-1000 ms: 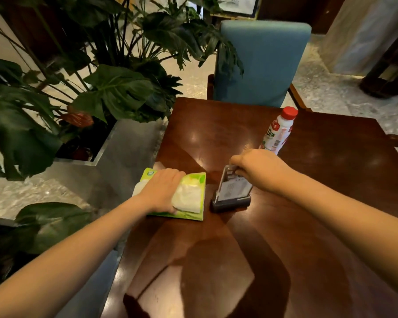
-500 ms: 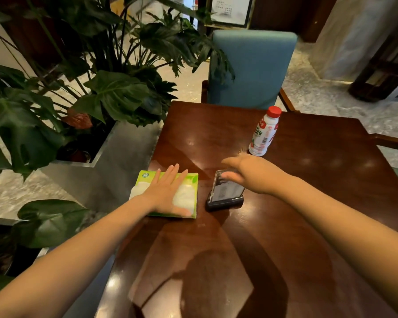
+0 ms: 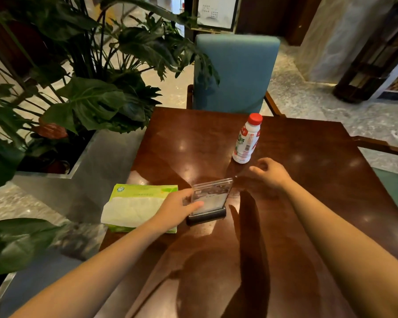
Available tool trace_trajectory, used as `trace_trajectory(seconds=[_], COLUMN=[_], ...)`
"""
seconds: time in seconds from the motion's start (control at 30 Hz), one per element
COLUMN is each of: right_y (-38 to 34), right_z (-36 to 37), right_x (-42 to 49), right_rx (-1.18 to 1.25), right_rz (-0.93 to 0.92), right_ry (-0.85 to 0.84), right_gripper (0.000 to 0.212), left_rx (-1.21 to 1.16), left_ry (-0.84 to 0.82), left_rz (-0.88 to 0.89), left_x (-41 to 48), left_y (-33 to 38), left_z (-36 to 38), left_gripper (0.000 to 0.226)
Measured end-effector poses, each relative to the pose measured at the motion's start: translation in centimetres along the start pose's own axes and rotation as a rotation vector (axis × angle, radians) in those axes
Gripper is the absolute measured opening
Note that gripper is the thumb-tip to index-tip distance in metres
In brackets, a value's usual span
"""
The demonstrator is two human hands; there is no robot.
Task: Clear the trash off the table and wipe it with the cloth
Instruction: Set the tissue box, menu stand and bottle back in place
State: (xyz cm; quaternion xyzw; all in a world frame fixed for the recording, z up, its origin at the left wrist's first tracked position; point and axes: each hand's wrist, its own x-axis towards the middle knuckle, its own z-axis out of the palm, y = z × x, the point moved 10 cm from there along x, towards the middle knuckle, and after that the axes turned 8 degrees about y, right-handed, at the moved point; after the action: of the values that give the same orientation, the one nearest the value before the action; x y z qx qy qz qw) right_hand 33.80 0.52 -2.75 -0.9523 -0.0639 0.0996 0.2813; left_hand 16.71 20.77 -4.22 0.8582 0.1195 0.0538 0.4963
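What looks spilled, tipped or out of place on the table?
Nothing stands out. The bottle stands upright and capped, the sign holder stands in the grip of the left hand, and the tissue pack lies flat.

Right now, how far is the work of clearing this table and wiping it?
Nothing looks done yet. The bottle stands on the table and the tissue pack lies at its left edge. In hand: the left hand grips the sign holder; the right hand hovers near the bottle, empty. Left: removing the trash and all wiping; no cloth is in view.
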Motion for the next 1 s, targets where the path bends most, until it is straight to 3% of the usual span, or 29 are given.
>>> trace_trajectory(seconds=[0.07, 0.2, 0.37, 0.57, 0.7, 1.0], right_y=[0.2, -0.8, -1.3, -1.3, -0.7, 0.2], right_z=[-0.3, -0.6, 0.5, 1.4, 2.0, -1.2], right_x=[1.5, 4.7, 8.1, 10.6, 11.5, 6.2], right_rx=[0.057, 0.109, 0.271, 0.499, 0.514, 0.620], right_rz=[0.033, 0.013, 0.010, 0.063, 0.076, -0.062], right_ry=[0.039, 0.076, 0.098, 0.182, 0.219, 0.244], right_gripper=[0.066, 0.069, 0.070, 0.073, 0.069, 0.069], left_rx=[0.002, 0.054, 0.115, 0.103, 0.078, 0.055], left_ry=[0.047, 0.081, 0.053, -0.006, -0.029, -0.046], left_rz=[-0.025, -0.018, -0.001, -0.036, -0.054, -0.090], left_x=[0.4, 0.7, 1.2, 1.4, 1.5, 1.5], left_y=[-0.2, -0.3, -0.5, -1.2, -1.3, -1.6], left_z=[-0.1, -0.4, -0.4, -0.1, 0.0, 0.1], left_gripper=[0.005, 0.039, 0.050, 0.052, 0.052, 0.045])
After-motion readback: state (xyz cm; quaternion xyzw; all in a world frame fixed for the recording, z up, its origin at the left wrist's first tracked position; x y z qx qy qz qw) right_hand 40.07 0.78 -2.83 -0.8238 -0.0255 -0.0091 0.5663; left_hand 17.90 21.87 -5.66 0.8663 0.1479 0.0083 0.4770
